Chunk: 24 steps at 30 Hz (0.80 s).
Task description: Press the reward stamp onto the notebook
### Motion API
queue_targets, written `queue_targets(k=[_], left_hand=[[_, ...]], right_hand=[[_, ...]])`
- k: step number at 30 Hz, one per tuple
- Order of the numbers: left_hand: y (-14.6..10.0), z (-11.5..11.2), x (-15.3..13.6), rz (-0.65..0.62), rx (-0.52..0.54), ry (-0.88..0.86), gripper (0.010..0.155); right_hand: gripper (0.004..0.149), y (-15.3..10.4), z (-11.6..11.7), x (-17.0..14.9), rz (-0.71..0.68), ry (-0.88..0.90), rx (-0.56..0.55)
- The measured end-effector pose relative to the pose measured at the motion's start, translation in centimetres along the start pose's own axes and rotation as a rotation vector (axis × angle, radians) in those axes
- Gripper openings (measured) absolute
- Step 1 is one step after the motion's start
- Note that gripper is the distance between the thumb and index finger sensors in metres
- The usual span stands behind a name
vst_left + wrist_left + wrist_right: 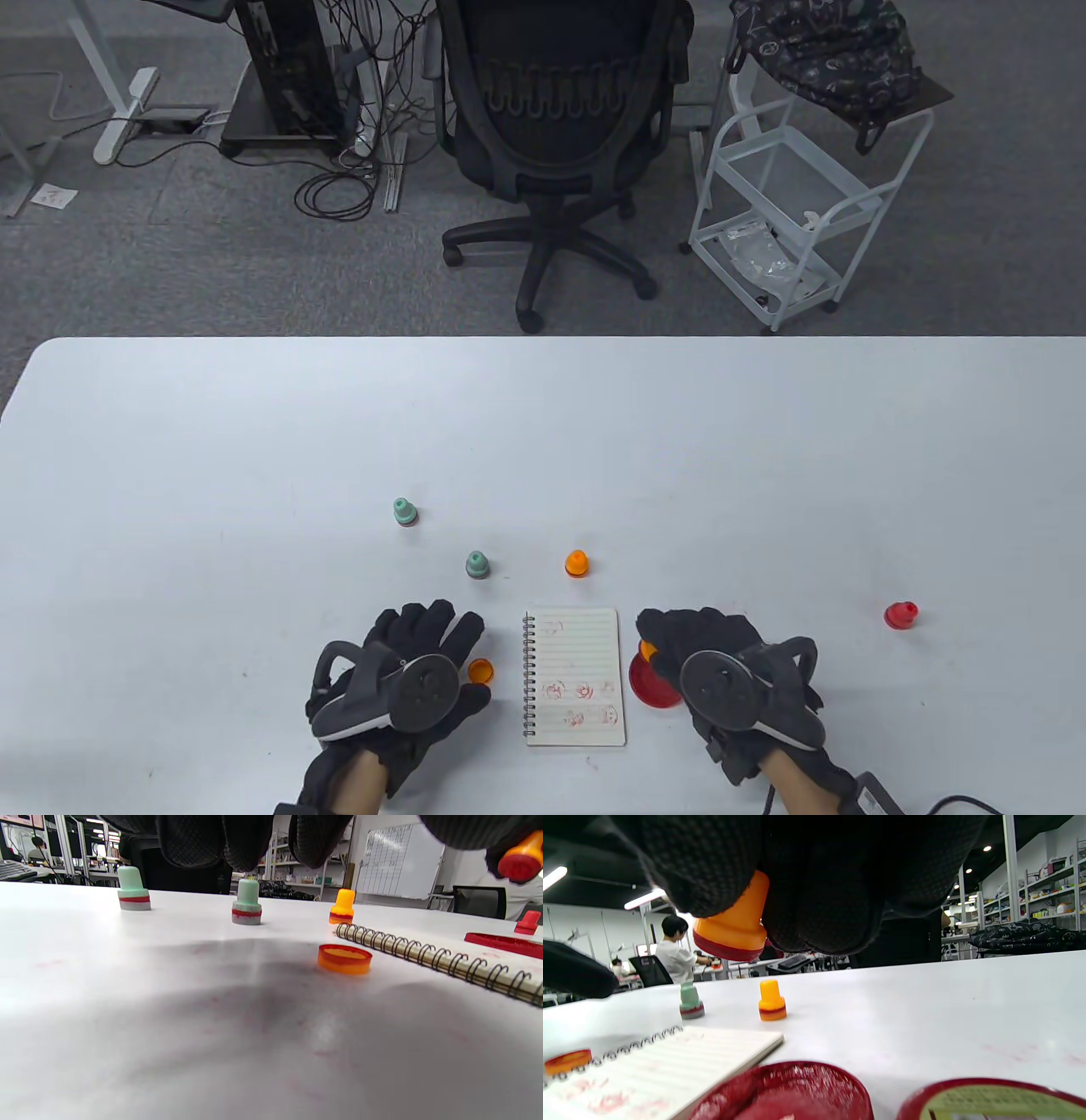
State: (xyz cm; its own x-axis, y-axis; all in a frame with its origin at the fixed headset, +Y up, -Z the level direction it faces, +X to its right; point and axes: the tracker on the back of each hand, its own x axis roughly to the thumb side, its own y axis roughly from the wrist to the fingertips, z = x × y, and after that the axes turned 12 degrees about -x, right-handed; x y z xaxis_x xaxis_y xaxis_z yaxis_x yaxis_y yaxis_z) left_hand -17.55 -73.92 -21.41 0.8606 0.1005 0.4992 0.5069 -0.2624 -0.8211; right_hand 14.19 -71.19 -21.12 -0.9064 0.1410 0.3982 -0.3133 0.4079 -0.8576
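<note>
Right fingers pinch an orange stamp by its knob, red face down, off the counter. It hangs above the open ink pad, which sits touching or just beside the notebook's right edge. Left hand is relaxed and flat at the notebook's 9 o'clock, grasping nothing; the stamp's orange cap lies loose by its fingertips.

Step as I read it: ink, then print. Keep the stamp face level, dab straight down on the pad, lift, travel toward 9 o'clock onto the page. The lower half already carries red prints and there is a faint one at top left, so aim for the bare middle lines. Press vertical, no rocking, lift clean. The left hand could pin the notebook at the spiral edge to stop it sliding.

Around: two green stamps and another orange stamp at the notebook's 11–12 o'clock, a red stamp far out at 3 o'clock, all capped and out of the travel path. The pad's lid lies just beside the pad; don't clip it coming down.
</note>
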Motion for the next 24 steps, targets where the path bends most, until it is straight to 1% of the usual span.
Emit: queue_targets(k=[2,10,15,17,18,20,24], left_hand=[[-0.2,0.1,-0.1,0.000,0.012,-0.006,0.080],[-0.4,0.2,-0.2,0.006,0.017,0.002,0.077],[-0.2,0.0,-0.2,0.004,-0.011,0.003,0.077],[-0.2,0.0,-0.2,0.007,-0.015,0.003,0.076],[-0.2,0.0,-0.2,0.008,-0.016,0.004,0.076],[-0.1,0.0,-0.2,0.010,-0.020,0.006,0.075],[-0.1,0.0,-0.2,0.013,-0.028,0.007,0.074]], right_hand=[[0.050,0.0,0.3,0.2,-0.012,-0.025,0.019],[0.050,-0.2,2.3,0.7,-0.051,-0.133,0.153],[0.047,-0.3,4.0,1.5,-0.104,-0.227,0.247],[0.047,-0.3,4.0,1.8,-0.120,-0.249,0.219],[0.046,-0.3,4.1,2.0,-0.135,-0.255,0.238],[0.046,-0.3,4.1,2.1,-0.142,-0.272,0.240],[0.046,-0.2,4.1,2.0,-0.123,-0.265,0.271]])
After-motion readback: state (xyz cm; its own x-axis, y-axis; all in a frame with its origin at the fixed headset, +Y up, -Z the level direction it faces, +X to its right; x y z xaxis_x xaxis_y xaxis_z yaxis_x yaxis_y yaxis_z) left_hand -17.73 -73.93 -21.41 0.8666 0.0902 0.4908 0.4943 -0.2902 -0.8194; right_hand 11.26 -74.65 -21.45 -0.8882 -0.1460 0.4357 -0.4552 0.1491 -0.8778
